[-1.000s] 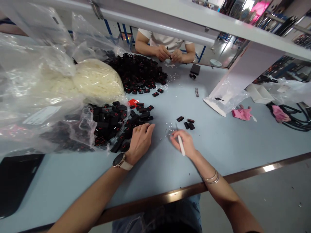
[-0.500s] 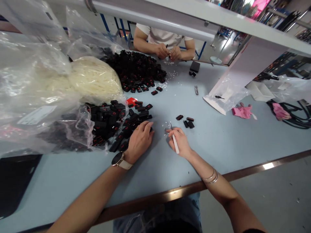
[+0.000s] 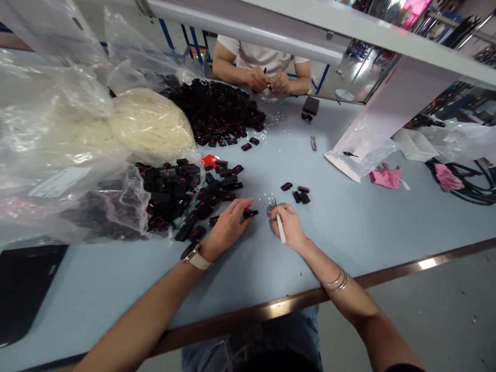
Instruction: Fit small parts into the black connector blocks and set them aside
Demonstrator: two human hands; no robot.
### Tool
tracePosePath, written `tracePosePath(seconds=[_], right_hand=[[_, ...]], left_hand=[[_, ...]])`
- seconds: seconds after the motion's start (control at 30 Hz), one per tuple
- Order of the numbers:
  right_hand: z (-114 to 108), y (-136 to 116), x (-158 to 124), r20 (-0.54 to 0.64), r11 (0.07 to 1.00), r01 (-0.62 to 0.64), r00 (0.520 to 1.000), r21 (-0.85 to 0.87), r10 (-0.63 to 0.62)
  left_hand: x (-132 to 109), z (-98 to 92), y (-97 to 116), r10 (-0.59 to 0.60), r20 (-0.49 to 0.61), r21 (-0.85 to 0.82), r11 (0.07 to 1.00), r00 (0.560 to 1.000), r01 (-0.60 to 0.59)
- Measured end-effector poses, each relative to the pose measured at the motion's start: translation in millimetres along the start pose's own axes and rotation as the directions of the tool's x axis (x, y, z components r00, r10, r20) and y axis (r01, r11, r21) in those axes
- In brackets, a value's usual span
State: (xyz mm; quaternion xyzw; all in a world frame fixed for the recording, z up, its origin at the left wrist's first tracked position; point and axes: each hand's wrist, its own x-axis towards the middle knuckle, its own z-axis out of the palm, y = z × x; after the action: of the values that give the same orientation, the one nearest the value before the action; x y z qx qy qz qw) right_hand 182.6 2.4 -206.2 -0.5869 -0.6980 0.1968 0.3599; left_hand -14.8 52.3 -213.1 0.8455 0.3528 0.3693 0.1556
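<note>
Between the thumb and fingers of my left hand (image 3: 228, 225) is a small black plastic part (image 3: 251, 213), lifted beside the pile of black parts (image 3: 174, 191). My right hand (image 3: 289, 225) grips a white-handled tool (image 3: 280, 228) with a thin dark tip; the tip's exact kind is too small to make out. Tiny white pieces (image 3: 267, 198) lie scattered on the table between my hands, close to that tip. Several similar black parts (image 3: 301, 197) with reddish marks rest just beyond my right hand.
Clear plastic bags (image 3: 77, 144) bulge at the left. Across the table (image 3: 349, 217), a person's hands (image 3: 269, 81) work beside another black heap (image 3: 220, 108). A small metal tool (image 3: 313, 143), a pink glove (image 3: 386, 176) and a white tray (image 3: 415, 145) lie to the right.
My left hand has drawn a black part away from the pile, turning and moving slightly right with it. My right hand keeps its grip on the tool, almost in place.
</note>
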Motion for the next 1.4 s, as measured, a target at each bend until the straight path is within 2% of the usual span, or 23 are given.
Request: tracePosePath(seconds=[0.17,0.27,0.4,0.6,0.7,0.9,1.1,1.4], right_hand=[[-2.5,-10.5,-1.9,-0.083,0.985,0.025,0.996,0.17,-0.011],[-5.5,-19.0,-5.5,-0.096,0.962,-0.003,0.995,0.273,0.031],[-8.1,-25.1,-9.6,-0.144,0.947,0.066,0.989,0.314,-0.022],[-0.3,-24.0,-11.2,-0.073,0.848,-0.113,0.982,0.518,0.175],[1.4,-23.1,-11.7,-0.068,0.855,-0.115,0.983,0.506,0.172],[-4.9,-24.4,-11.2,-0.033,0.869,-0.125,0.987,0.479,0.16],[-4.9,-26.9,-8.0,-0.022,0.902,-0.146,0.985,0.407,0.169],[-4.1,-26.1,-7.9,-0.007,0.908,-0.149,0.986,0.392,0.165]], left_hand=[[2.4,0.4,0.3,0.015,0.019,-0.088,0.996,1.0,-0.013],[2.3,0.3,-2.8,-0.031,0.059,-0.139,0.99,0.998,0.039],[0.5,1.0,-6.4,-0.093,0.087,-0.139,0.985,0.992,0.104],[0.8,0.8,-6.1,-0.083,0.05,-0.156,0.984,0.995,0.09],[1.6,-0.4,-5.3,-0.07,0.064,-0.164,0.983,0.995,0.079],[1.1,0.5,-6.2,-0.127,0.085,-0.135,0.981,0.988,0.138],[1.2,0.6,-5.3,-0.116,0.102,-0.125,0.984,0.988,0.129],[0.0,1.7,-3.8,-0.103,0.118,-0.126,0.985,0.988,0.117]])
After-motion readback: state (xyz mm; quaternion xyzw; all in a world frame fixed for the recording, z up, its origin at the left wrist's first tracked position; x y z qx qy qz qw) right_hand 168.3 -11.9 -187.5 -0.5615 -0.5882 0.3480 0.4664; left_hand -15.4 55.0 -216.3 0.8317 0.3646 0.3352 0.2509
